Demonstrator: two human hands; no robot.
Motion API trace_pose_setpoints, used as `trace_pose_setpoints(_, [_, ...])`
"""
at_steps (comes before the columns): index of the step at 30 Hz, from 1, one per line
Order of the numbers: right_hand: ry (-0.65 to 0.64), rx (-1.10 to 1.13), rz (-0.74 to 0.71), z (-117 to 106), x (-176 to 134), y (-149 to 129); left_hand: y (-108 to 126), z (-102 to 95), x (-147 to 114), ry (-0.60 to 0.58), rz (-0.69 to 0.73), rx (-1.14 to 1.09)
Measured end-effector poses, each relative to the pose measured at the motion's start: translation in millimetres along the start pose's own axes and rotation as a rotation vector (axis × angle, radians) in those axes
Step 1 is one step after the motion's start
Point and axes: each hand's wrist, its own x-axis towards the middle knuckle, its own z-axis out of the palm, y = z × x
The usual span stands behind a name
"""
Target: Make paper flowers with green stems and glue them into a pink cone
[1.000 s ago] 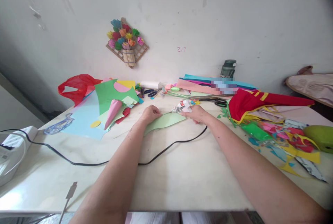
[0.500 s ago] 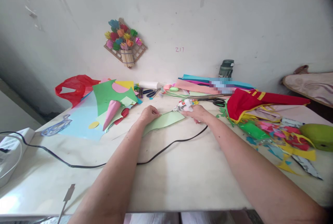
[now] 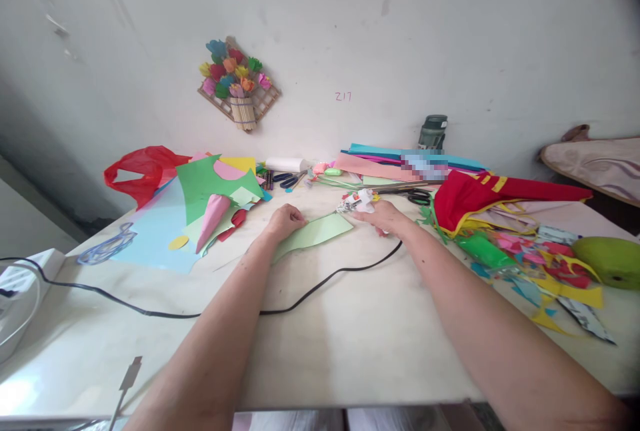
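Note:
My left hand [image 3: 287, 223] pinches the left end of a pale green paper strip [image 3: 317, 234] that lies on the table. My right hand [image 3: 383, 216] is wrapped round a white patterned glue gun [image 3: 358, 201], with a black cord [image 3: 333, 275] trailing from under the hand. The glue gun's nozzle points left, just above the strip's far edge; whether it touches the paper I cannot tell. Left of my left hand lie a rolled pink paper cone [image 3: 213, 221] and green paper sheets [image 3: 205, 181].
Scissors [image 3: 419, 196] and stacked coloured paper [image 3: 370, 165] lie toward the wall, with a dark bottle [image 3: 433, 132] behind. A red cloth [image 3: 463, 197], paper scraps [image 3: 560, 261] and a green fruit [image 3: 607, 261] are at right. A power strip [image 3: 35, 277] sits at left.
The glue gun has moved slightly to the right along the strip's far edge. My left hand keeps its hold on the paper, and the view has shifted a little.

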Motion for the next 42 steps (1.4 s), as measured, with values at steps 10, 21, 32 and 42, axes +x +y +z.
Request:
trace_pose_setpoints(10, [0.019, 0.137, -0.009, -7, -2, 3, -2, 1.1, 1, 0.001, -0.007, -0.032])
trace_pose_setpoints(21, [-0.132, 0.389, -0.211, 9, -7, -8, -4, 2.0, 1, -0.001, -0.004, -0.032])
trace_pose_setpoints(32, [-0.151, 0.298, -0.16, 24, -2, -18, -1, 1.5, -1, 0.007, -0.01, -0.047])
trace_pose_setpoints(42, [-0.152, 0.179, -0.156, 31, 8, -13, -1, -2.1, -3, -0.025, -0.01, -0.054])
